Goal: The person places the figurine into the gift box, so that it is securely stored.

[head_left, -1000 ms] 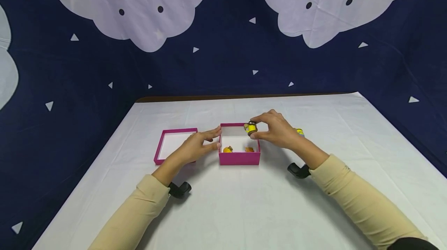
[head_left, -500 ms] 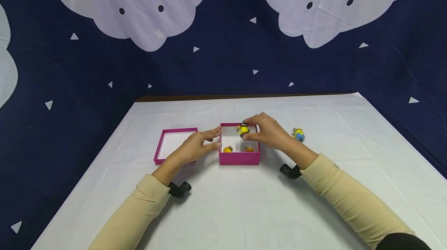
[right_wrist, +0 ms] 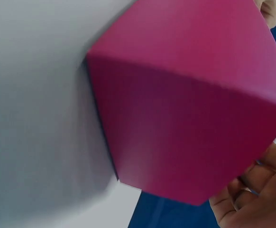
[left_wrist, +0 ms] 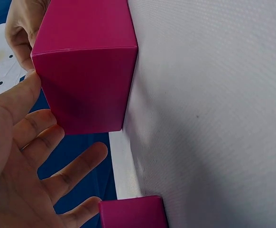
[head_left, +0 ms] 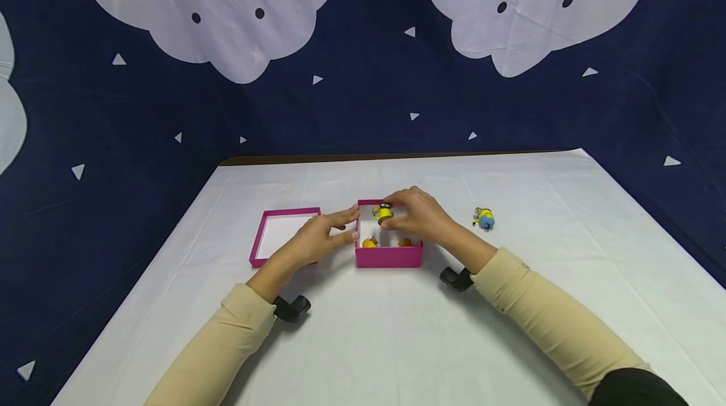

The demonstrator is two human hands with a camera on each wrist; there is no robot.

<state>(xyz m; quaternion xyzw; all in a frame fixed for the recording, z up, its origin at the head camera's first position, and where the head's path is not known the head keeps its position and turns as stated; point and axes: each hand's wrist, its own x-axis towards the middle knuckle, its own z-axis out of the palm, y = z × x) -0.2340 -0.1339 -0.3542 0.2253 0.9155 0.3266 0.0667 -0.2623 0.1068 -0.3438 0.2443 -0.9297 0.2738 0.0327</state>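
Note:
A pink box (head_left: 389,258) with a white inside stands on the table, holding a yellow figure (head_left: 370,243) at its left and an orange-brown piece (head_left: 405,243) at its right. Over the box, my right hand (head_left: 421,215) pinches a yellow figure with a dark top (head_left: 384,212) between thumb and fingers. My left hand (head_left: 319,239) touches the box's left wall with its fingertips, fingers extended. In the left wrist view the left hand (left_wrist: 29,156) lies against the edge of the box (left_wrist: 86,90). The right wrist view has the box (right_wrist: 185,123) hiding the held figure.
A pink-rimmed lid (head_left: 258,245) lies left of the box, close to my left hand. A yellow and blue figure (head_left: 484,219) lies on the white table (head_left: 363,343) to the right. Behind the table hangs a dark blue cloth (head_left: 363,116) with clouds.
My right hand has moved left with the pinched figure, from the box's right edge to over its left half. The figure at the right has come into full view. My left hand has stayed put.

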